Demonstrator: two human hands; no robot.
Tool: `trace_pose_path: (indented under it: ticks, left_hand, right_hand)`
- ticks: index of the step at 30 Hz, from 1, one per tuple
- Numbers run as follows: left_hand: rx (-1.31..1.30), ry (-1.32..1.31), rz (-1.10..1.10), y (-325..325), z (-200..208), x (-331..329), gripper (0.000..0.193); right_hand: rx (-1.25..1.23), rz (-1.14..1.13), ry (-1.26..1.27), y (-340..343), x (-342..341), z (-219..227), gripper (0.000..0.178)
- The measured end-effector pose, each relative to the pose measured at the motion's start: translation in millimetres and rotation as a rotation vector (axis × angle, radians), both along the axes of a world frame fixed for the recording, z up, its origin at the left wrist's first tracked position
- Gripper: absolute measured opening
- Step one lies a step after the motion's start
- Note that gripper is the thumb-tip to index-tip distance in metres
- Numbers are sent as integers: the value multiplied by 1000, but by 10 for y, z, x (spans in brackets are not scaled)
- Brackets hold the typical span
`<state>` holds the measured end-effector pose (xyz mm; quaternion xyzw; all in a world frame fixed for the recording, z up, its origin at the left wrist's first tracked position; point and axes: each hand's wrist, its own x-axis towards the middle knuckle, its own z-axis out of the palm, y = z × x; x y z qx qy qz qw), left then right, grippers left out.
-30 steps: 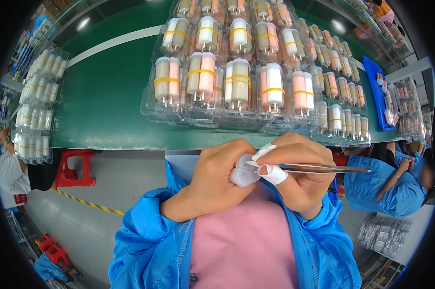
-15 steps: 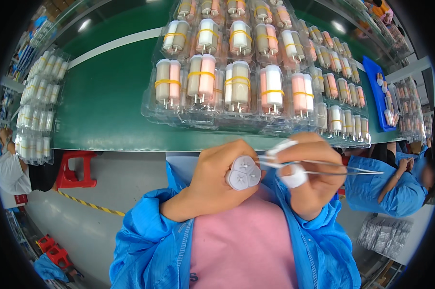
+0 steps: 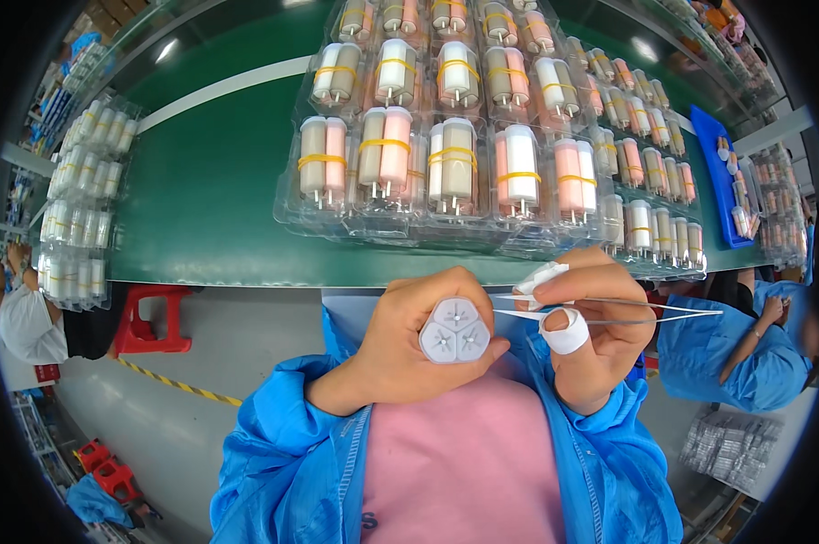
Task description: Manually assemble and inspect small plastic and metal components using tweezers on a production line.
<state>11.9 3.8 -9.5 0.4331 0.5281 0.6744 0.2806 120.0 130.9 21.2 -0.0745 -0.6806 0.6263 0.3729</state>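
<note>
Ahead of the left hand [image 3: 396,340], stacked clear trays [image 3: 409,225] block the way; open green surface [image 3: 196,195] leaves passage between them and far-left trays [image 3: 110,207]

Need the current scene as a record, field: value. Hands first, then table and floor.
Left hand: grips grey three-lobed plastic piece, end face toward camera
Right hand: holds slim silver metal tweezers, tips apart
Table: green, bearing clear plastic trays of yellow-banded white, grey and pink cylinders
Table right: blue plastic tray
Floor: grey; red plastic stool at left
</note>
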Motion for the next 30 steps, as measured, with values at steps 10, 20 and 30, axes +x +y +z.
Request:
trace_pose_path:
  ticks: [10, 20, 30]
  left_hand:
    - [45, 16, -46, 29, -2, 4, 21]
    - [16, 77, -44, 40, 51, 2, 22]
    - [-2, 78, -42, 42, 37, 15, 22]
  right_hand:
    - [329, 172, 37, 113, -38, 84, 20]
    - [381, 204, -20, 129, -63, 96, 16]
    - [342, 215, -30, 141, -83, 68, 15]
